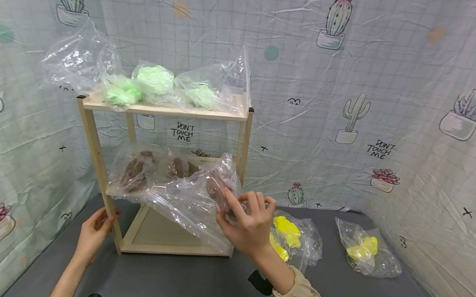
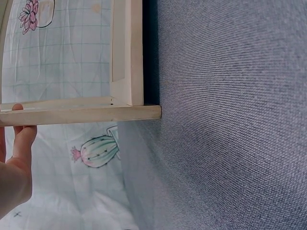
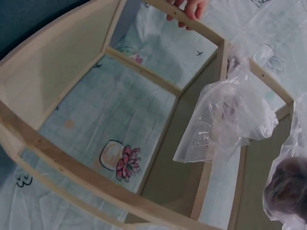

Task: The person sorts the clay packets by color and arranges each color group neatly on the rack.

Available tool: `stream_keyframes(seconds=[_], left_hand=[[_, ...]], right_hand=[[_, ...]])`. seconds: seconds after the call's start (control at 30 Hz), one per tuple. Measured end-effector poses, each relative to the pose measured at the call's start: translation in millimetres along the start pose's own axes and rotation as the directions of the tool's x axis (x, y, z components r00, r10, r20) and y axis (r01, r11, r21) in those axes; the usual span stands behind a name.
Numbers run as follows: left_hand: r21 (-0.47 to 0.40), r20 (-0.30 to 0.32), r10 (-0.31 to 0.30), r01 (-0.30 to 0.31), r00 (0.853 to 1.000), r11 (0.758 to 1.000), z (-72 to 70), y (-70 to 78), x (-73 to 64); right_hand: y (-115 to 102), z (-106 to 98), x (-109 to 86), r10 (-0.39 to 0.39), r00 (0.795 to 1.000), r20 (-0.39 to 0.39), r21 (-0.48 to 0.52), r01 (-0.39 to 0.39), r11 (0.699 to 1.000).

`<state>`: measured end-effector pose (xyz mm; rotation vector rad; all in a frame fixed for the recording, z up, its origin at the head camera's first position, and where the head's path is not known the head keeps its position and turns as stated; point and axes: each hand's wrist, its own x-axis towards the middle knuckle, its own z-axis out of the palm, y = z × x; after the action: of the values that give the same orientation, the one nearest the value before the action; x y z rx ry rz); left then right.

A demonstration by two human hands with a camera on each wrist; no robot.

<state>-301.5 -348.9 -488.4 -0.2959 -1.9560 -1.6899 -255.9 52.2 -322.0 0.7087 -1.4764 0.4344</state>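
Observation:
A small wooden rack [image 1: 173, 250] stands on the grey table. My left hand [image 1: 94, 231] grips its front left post [image 2: 72, 115], low down. At the right end of the middle shelf, my right hand [image 1: 251, 223] pinches a clear plastic bag with a brown lump [image 1: 216, 185], index finger on the lump and thumb below. Two more bagged brown lumps lie to its left, one at the left end [image 1: 135, 173] and one in the middle [image 1: 180, 166]. Loose clear plastic hangs over the shelf's front edge. The right wrist view shows a bagged brown lump [image 3: 288, 187] at its right edge.
Bagged pale green lumps [image 1: 155, 80] lie on the rack's top shelf. Right of the rack, bagged yellow lumps [image 1: 288, 230] rest on the table, with another yellow bag [image 1: 362, 248] farther right. A cactus-print curtain [image 1: 290, 154] surrounds the table.

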Motion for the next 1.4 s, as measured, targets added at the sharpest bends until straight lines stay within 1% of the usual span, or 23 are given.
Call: stream_keyframes(seconds=[0.03, 0.07, 0.1, 0.2, 0.27, 0.33, 0.4, 0.43, 0.5, 0.63, 0.73, 0.83, 1.07, 1.13, 1.3, 1.37, 1.4], left_hand=[[0.012, 0.000, -0.007, 0.007, 1.000, 1.000, 2.3, 5.8, -1.1], [0.019, -0.006, -0.022, 0.022, 1.000, 1.000, 5.8, 15.3, -2.9], [0.062, -0.027, -0.031, 0.033, 0.999, 0.998, 9.2, 22.0, -4.4], [0.092, -0.042, -0.043, 0.047, 0.998, 0.995, 21.0, 55.2, -10.9], [0.086, -0.049, -0.031, 0.036, 0.998, 0.996, 25.3, 66.8, -13.0], [0.093, -0.055, -0.044, 0.049, 0.998, 0.994, 27.0, 73.0, -13.9], [0.102, -0.065, -0.056, 0.062, 0.996, 0.993, 27.3, 75.9, -14.2], [0.144, -0.072, -0.074, 0.084, 0.995, 0.986, 27.3, 76.9, -14.2], [0.146, -0.074, -0.082, 0.092, 0.994, 0.985, 26.7, 77.0, -14.2], [0.141, -0.074, -0.089, 0.099, 0.993, 0.985, 26.4, 76.8, -14.3], [0.141, -0.075, -0.098, 0.108, 0.992, 0.984, 26.3, 77.0, -14.5], [0.133, -0.071, -0.102, 0.111, 0.992, 0.985, 26.1, 76.8, -14.4], [0.104, -0.059, -0.088, 0.093, 0.994, 0.990, 26.7, 77.1, -13.5], [0.102, -0.056, -0.082, 0.087, 0.995, 0.991, 26.8, 77.5, -13.4], [0.104, -0.056, -0.072, 0.078, 0.996, 0.992, 27.0, 77.3, -14.1], [0.118, -0.063, -0.074, 0.081, 0.995, 0.990, 27.3, 77.5, -14.4], [0.132, -0.066, -0.074, 0.082, 0.995, 0.988, 27.5, 77.8, -14.7]], right_hand=[[-0.6, 4.5, 1.8, 0.002, 1.000, 0.008, -0.016, -0.002, 1.000], [-1.0, 8.8, 3.6, 0.005, 1.000, 0.015, -0.033, -0.004, 0.999], [-1.3, 12.9, 5.2, 0.008, 1.000, 0.023, -0.054, -0.006, 0.999], [-1.7, 25.5, 10.2, 0.023, 0.999, 0.040, -0.111, -0.018, 0.994], [-1.6, 34.1, 12.8, 0.027, 0.998, 0.053, -0.153, -0.019, 0.988], [-1.6, 42.9, 14.8, 0.032, 0.997, 0.075, -0.197, -0.016, 0.980], [-2.1, 51.8, 16.2, 0.036, 0.994, 0.106, -0.245, -0.009, 0.969], [-2.7, 56.1, 16.9, 0.039, 0.992, 0.122, -0.273, -0.005, 0.962], [-4.4, 64.6, 18.4, 0.052, 0.988, 0.145, -0.330, -0.001, 0.944], [-8.2, 80.1, 21.3, 0.101, 0.978, 0.180, -0.430, -0.013, 0.903], [-9.4, 89.4, 23.0, 0.147, 0.967, 0.208, -0.473, -0.032, 0.880], [-8.6, 96.1, 23.9, 0.184, 0.955, 0.235, -0.483, -0.050, 0.874], [-5.1, 101.5, 21.0, 0.242, 0.918, 0.313, -0.447, -0.082, 0.891], [-5.2, 102.5, 19.9, 0.255, 0.908, 0.331, -0.450, -0.086, 0.889], [-8.3, 104.0, 19.4, 0.315, 0.872, 0.375, -0.473, -0.112, 0.874], [-9.3, 104.2, 18.5, 0.331, 0.863, 0.383, -0.481, -0.119, 0.869], [-9.5, 104.5, 17.7, 0.333, 0.862, 0.382, -0.483, -0.121, 0.867]])
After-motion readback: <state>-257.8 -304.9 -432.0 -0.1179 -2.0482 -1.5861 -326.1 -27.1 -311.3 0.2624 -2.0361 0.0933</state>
